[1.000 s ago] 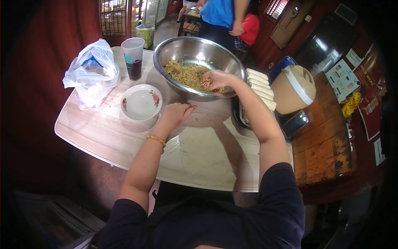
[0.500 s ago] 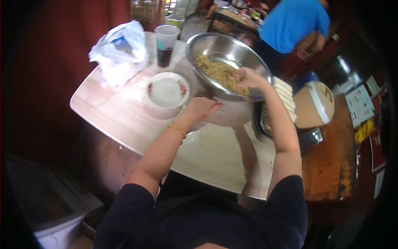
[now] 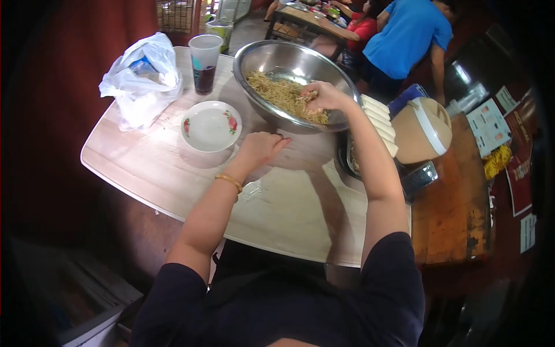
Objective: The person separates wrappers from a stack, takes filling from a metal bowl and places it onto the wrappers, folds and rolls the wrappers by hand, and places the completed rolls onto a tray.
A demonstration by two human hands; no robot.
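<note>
My right hand (image 3: 325,97) reaches into a large steel bowl (image 3: 341,69), its fingers closed on part of a stringy, yellowish-brown food mix (image 3: 277,92), perhaps bean sprouts or noodles. My left hand (image 3: 261,149), with a yellow bracelet on the wrist, is just in front of the bowl, fingers curled in and thumb pointing right. Nothing shows in it. Left of that hand sits a white flower-patterned dish (image 3: 211,126) with its inside showing pale and shiny.
A tall plastic cup (image 3: 204,63) of dark liquid and a white plastic bag (image 3: 144,81) stand at the back left. White rolls (image 3: 378,124) lie on a dark tray at right, beside a beige cooler (image 3: 425,133). A person in blue (image 3: 407,37) is behind.
The whole view has shifted, so the table things sit further left. My left fingers have curled in more. My right hand stays in the bowl, and a person in red shows at the back.
</note>
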